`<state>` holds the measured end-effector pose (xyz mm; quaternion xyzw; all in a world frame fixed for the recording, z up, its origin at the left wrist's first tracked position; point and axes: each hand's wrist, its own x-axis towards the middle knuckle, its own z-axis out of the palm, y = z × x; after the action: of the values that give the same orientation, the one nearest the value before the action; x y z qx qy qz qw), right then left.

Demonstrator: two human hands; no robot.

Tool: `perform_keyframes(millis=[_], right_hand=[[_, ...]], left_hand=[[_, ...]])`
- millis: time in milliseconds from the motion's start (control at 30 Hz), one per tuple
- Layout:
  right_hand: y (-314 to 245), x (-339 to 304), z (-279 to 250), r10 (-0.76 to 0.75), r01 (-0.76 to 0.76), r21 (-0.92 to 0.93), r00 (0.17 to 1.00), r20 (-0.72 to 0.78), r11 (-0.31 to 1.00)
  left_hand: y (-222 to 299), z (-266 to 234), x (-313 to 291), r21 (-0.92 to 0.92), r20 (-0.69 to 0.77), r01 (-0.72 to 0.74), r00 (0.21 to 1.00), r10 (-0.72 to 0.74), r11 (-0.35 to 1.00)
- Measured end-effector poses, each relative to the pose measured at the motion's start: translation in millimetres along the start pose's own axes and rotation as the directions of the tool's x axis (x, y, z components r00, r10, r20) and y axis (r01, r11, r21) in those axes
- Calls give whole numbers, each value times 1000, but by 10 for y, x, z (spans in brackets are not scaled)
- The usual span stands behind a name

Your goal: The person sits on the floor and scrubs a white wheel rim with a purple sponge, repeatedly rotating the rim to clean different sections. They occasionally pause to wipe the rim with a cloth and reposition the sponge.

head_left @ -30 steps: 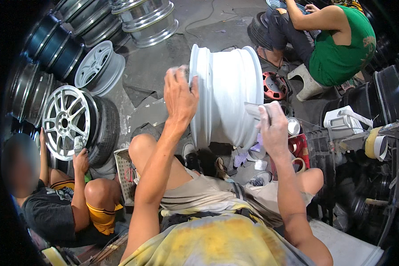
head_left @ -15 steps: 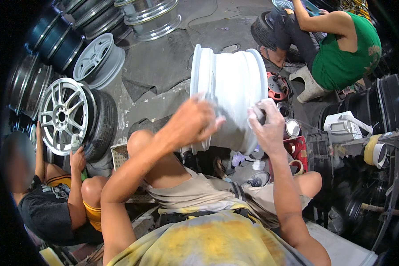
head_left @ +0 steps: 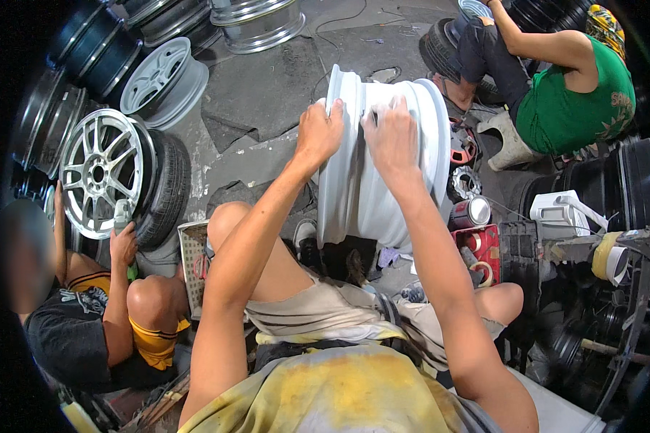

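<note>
A white-coated wheel rim (head_left: 383, 191) sits on its side in front of my knees, barrel toward me. My left hand (head_left: 321, 133) is closed over the rim's left lip, thumb upward along the edge. My right hand (head_left: 393, 141) presses on the barrel just right of that lip, fingers bent and pinched together. White dust shows on its fingertips. Anything held under those fingers is hidden.
To my left, a person holds a small tool (head_left: 122, 215) against a silver spoked wheel (head_left: 98, 184). A person in a green top sits on a stool (head_left: 504, 141) at far right. Near my right knee are a can (head_left: 476, 211) and a red crate (head_left: 492, 242).
My left hand has moved up and onto the rim's left lip. My right hand has left the right edge and moved up and left onto the barrel. The view has shifted slightly.
</note>
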<state>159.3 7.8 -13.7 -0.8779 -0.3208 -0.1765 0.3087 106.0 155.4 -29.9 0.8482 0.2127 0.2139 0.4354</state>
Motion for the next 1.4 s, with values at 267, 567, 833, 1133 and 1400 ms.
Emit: perform_keyframes(millis=[267,567,833,1133,1400], right_hand=[[-81,-569,-154,-6,14,121,998,-67,993],[-258,-568,82,141,-134,74,985,-97,988],[-316,-411,79,221,-198,139,960,-172,970],[-330,-637,-1,172,-127,221,964,-202,967],[-272,-184,248,159,-118,196,966,-204,974]], left_hand=[[8,32,40,-73,-17,45,999,-47,996],[55,-38,72,-87,-29,203,978,-206,975],[17,-44,82,-95,-1,202,979,-203,975],[61,-28,178,-74,-2,203,979,-203,976],[47,-39,-14,-96,-61,199,977,-206,975]])
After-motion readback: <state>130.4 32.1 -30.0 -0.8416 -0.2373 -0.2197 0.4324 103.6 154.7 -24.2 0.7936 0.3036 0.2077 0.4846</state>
